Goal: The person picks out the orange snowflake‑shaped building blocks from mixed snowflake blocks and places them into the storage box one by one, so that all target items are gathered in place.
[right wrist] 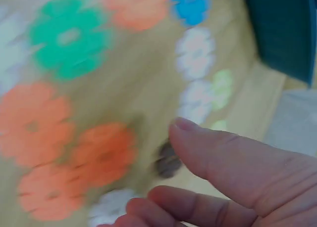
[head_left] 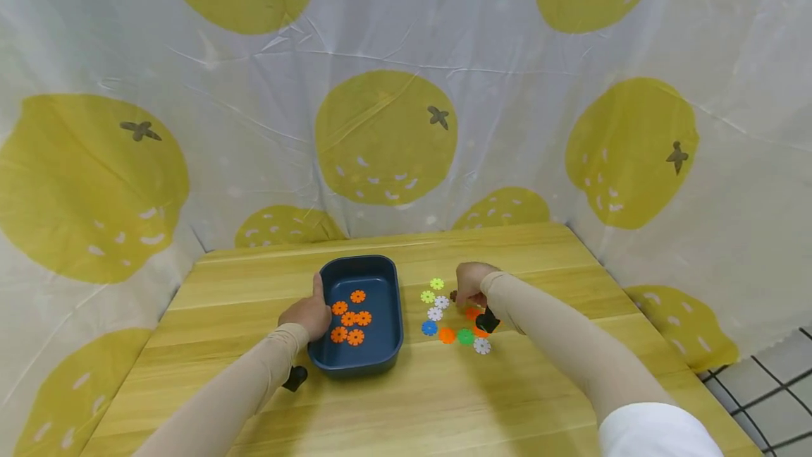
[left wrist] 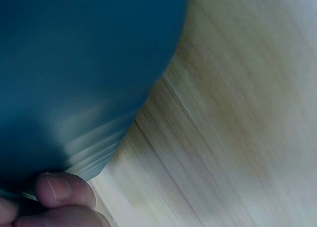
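A dark blue rectangular container stands on the table, with several orange flower-shaped plastic discs inside. My left hand grips its left side; in the left wrist view, curled fingertips lie against the outer wall. To the right, my right hand hovers over loose discs, thumb and fingers apart with nothing between them. A dark brown disc lies just beyond the thumb in the right wrist view. Orange discs are close by, and the hand partly hides the group in the head view.
Around the right hand lie a blue disc, a green disc, white discs and yellow-green discs. The wooden table ends at a lemon-print curtain behind and at both sides.
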`<action>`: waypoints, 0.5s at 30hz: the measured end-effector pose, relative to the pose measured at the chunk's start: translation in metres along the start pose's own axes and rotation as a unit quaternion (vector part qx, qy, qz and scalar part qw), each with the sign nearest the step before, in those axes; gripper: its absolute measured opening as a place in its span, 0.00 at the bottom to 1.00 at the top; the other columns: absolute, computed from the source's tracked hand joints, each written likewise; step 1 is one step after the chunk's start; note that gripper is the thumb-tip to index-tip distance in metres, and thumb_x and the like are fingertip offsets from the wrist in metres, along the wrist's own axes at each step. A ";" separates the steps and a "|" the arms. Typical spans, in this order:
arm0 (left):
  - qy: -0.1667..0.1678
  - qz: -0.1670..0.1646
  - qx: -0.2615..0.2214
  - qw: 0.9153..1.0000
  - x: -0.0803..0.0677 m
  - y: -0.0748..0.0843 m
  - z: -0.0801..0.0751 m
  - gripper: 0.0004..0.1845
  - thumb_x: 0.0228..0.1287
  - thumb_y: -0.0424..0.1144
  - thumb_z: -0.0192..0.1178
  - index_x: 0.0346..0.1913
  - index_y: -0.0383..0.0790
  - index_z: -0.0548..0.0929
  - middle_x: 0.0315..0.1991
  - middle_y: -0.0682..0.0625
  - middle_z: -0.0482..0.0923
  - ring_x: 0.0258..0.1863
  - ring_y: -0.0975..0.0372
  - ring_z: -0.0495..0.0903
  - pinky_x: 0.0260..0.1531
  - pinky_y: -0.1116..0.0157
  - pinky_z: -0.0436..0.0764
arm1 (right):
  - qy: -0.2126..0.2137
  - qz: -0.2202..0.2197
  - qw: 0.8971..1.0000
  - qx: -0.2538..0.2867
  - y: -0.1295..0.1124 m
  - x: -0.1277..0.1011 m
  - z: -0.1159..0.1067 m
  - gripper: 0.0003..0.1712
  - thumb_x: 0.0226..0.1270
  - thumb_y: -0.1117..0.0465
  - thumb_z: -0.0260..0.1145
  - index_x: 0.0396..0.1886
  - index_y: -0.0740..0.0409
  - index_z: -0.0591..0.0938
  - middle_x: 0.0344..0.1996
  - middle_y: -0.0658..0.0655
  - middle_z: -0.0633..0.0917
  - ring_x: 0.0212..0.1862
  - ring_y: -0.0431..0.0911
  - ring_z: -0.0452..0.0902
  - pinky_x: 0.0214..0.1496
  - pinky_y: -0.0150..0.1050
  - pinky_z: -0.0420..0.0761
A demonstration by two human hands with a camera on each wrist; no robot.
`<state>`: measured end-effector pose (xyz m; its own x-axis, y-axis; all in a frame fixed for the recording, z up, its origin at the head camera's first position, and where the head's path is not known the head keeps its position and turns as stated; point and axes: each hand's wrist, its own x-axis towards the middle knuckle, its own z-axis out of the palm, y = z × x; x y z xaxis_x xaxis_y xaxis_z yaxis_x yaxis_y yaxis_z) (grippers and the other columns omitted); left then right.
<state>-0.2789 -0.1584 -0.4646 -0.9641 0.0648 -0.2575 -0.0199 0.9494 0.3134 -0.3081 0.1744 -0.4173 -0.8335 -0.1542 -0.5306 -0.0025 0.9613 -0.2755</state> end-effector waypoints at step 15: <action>-0.001 -0.001 0.002 1.000 0.000 0.002 -0.001 0.42 0.67 0.40 0.43 0.73 0.37 0.29 0.22 0.44 0.77 0.19 0.56 0.75 0.17 0.62 0.70 | 0.015 0.008 0.997 -0.074 0.032 0.007 0.017 0.14 0.48 0.54 0.74 0.22 0.63 0.85 0.19 0.55 0.80 0.20 0.45 0.71 0.20 0.32 0.68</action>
<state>-0.2788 -0.1566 -0.4626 -0.9637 0.0625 -0.2596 -0.0216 0.9508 0.3092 -0.3047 0.2001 -0.4437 -0.8505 -0.1331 -0.5089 -0.0682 0.9872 -0.1442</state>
